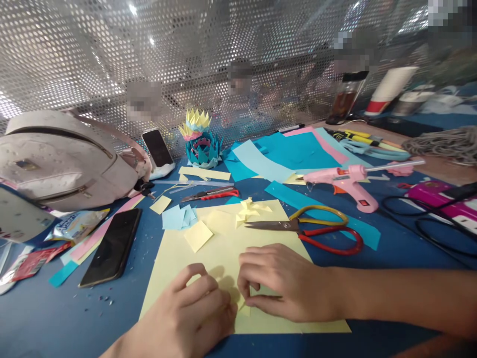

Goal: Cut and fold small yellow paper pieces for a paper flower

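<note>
Over the near part of a large yellow paper sheet, both my hands work on a small yellow paper piece. My left hand has its fingers curled at the piece's left side, mostly covering it. My right hand pinches its right side between thumb and fingers. Farther up the sheet lie yellow paper squares, a stack of light blue squares and several folded yellow pieces. Scissors with one yellow and one red handle rest just beyond my right hand.
A pink glue gun and purple power strip with cables are right. A red utility knife and folded-paper flowers stand behind. Left are a black phone, a snack packet and a pink backpack.
</note>
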Available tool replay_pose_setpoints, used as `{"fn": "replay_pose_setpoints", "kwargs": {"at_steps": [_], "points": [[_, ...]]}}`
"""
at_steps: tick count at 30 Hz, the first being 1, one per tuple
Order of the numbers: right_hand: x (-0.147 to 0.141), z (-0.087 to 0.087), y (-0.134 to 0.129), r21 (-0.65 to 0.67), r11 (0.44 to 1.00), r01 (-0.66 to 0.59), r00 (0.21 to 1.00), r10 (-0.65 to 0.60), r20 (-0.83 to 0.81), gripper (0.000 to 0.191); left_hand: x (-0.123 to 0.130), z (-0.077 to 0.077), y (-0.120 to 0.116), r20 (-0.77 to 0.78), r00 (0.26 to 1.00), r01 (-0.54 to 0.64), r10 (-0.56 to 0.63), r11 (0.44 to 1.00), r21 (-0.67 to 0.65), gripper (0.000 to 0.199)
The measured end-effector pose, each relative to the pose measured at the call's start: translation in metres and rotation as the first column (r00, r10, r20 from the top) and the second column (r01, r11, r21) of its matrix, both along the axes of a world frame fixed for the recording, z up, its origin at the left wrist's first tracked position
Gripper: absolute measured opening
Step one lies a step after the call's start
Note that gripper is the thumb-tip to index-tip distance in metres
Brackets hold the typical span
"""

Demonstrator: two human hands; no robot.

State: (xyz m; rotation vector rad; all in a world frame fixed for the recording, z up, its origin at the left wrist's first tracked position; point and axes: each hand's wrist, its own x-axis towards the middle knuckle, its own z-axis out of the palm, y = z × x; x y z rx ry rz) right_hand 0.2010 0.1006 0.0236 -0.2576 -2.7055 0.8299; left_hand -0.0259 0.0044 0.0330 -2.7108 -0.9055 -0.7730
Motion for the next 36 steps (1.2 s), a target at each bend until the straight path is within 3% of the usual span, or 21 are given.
{"fn": "replay_pose_setpoints", "kwargs": {"at_steps": [3,7,14,18,22,36], "points": [[0.001,-0.001,0.004,0.019,0.999,-0.044,0.999,0.044,-0.028,0.009,-0.001,0.003,-0.001,-0.048,0.999,0.017,-0.018,1.000,-0.011,0.020],[0.000,0.000,0.003,-0.036,0.999,0.017,1.000,-0.017,0.000,0.011,-0.004,0.005,-0.001,-0.062,0.997,0.041,-0.044,0.998,-0.050,0.016],[-0.004,0.008,-0.004,-0.078,0.994,0.075,0.995,-0.071,0.064,0.008,-0.010,0.008,0.002,-0.016,0.992,0.119,-0.124,0.980,-0.161,0.028],[-0.004,0.007,-0.004,-0.096,0.991,0.092,0.995,-0.088,0.050,0.005,-0.011,-0.004,0.002,0.011,0.994,0.113,-0.113,0.990,-0.083,0.033],[-0.004,0.006,-0.003,-0.126,0.987,0.096,0.995,-0.094,0.026,0.006,-0.010,-0.016,0.004,0.025,0.994,0.104,-0.102,0.990,-0.093,0.033],[-0.002,0.003,-0.005,-0.102,0.986,0.134,0.990,-0.129,0.056,0.006,-0.010,-0.011,0.006,0.006,0.995,0.095,-0.095,0.989,-0.112,0.029]]}}
